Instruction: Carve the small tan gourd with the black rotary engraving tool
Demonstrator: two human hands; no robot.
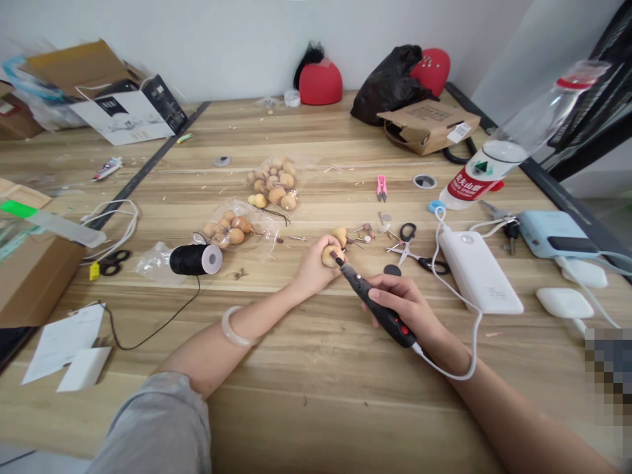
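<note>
My left hand (pixel 316 268) is closed round a small tan, rounded piece (pixel 330 257) near the middle of the table. In my right hand (pixel 402 304) is a black rotary tool (pixel 378 306) with a red button and a white cable at its rear. The tool's tip meets the tan piece, or lies right in front of it. Just behind my left fingers lies another yellowish piece (pixel 340 234). Small brown bits and pins (pixel 366 230) are scattered to its right, beside black-handled scissors (pixel 407 250).
Bags of tan pieces (pixel 276 183) and a black thread spool (pixel 195 259) lie left and behind. A white power bank (pixel 481 271), its cable looping near my right wrist, and a tall bottle (pixel 474 178) stand right. Pink cutters (pixel 382 187) lie farther back; a cardboard box (pixel 39 276) is left.
</note>
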